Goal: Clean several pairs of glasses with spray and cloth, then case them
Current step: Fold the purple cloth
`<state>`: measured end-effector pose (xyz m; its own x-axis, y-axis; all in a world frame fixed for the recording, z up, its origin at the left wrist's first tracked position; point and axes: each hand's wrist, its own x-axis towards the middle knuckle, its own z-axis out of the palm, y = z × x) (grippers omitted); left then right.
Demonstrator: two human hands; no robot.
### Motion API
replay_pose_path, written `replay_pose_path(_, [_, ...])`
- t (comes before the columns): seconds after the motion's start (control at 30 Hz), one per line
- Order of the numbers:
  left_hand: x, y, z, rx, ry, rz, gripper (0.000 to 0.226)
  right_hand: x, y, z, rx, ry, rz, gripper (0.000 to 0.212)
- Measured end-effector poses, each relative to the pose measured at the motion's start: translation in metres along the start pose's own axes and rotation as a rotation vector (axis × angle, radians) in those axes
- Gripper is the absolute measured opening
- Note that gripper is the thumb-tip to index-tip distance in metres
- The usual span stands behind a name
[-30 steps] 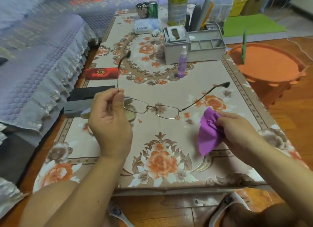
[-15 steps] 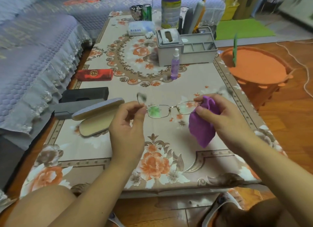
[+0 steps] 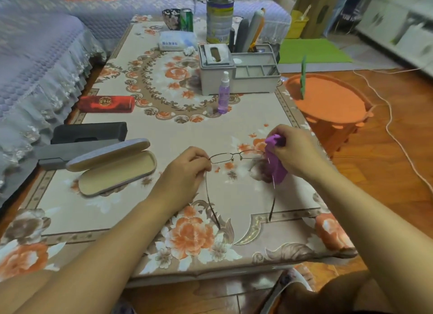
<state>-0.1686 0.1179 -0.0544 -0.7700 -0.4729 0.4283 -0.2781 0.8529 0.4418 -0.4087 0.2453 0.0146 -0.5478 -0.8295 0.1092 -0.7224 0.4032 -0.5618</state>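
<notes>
Thin metal-framed glasses (image 3: 230, 158) hang above the floral table (image 3: 234, 126), temples unfolded toward me. My left hand (image 3: 185, 173) pinches the frame's left hinge. My right hand (image 3: 295, 149) presses a purple cloth (image 3: 276, 163) around the right lens, which the cloth hides. An open beige case (image 3: 117, 170) lies on the table left of my left hand. A purple spray bottle (image 3: 223, 93) stands upright in the middle of the table.
A red case (image 3: 105, 104), a black case (image 3: 90, 132) and a grey case (image 3: 70, 151) lie along the left edge. A grey organiser (image 3: 236, 72) and a tin (image 3: 219, 21) stand at the back. An orange stool (image 3: 328, 103) is at the right, a sofa (image 3: 42, 63) at the left.
The glasses turned so their temples now point toward me. My right hand brought the cloth onto the right lens. My left hand shifted right, away from the open case.
</notes>
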Motion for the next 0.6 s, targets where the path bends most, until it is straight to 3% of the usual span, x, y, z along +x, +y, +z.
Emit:
replay_pose_path(0.13, [-0.007,0.001,-0.005,0.007,-0.028,-0.135,0.021,0.011,0.011,-0.015,-0.053,0.173,0.145,0.014])
replay_pose_path(0.27, [-0.003,0.030,-0.033,-0.126,0.054,-0.314,0.030,0.001,-0.012,-0.044,0.056,0.275,0.120,0.010])
replay_pose_path(0.33, [-0.007,0.052,-0.051,-0.363,0.023,-0.502,0.024,-0.019,-0.041,-0.046,0.403,0.107,0.135,0.018])
replay_pose_path(0.4, [-0.017,0.071,-0.063,-0.781,-0.038,-0.664,0.020,-0.040,-0.068,-0.038,0.815,-0.131,0.134,0.034])
replay_pose_path(0.5, [-0.029,0.083,-0.071,-1.384,-0.105,-0.807,0.056,-0.055,-0.092,-0.015,1.077,-0.335,0.154,0.035])
replay_pose_path(0.6, [-0.029,0.078,-0.079,-1.437,0.097,-0.894,0.037,-0.052,-0.102,0.001,1.150,-0.375,0.244,0.027])
